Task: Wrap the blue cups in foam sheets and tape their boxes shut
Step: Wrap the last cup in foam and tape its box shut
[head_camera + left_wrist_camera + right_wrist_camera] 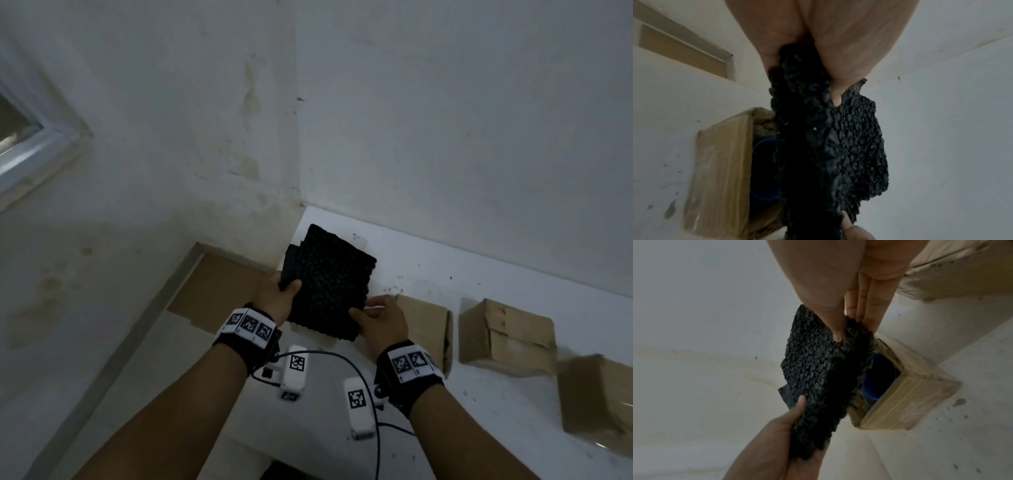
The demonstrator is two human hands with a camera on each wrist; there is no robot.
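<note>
Gripped in both hands: black foam [329, 287], held above the counter [479, 274]. Left hand [277, 301] clamped on its left edge, thumb on top, fingers behind; right hand [380, 318] pinched its near right corner, thumb [835, 327] over, fingers straight beneath. Held up and partly folded, probably to spread before wrapping. Below the foam lay an open box [908, 395] on its side, blue cup [877, 379] inside, still unwrapped. Two more boxes [507, 339] sat to the right, apparently closed. Both wrists raised, palms facing each other, forearms reaching forward side by side.
</note>
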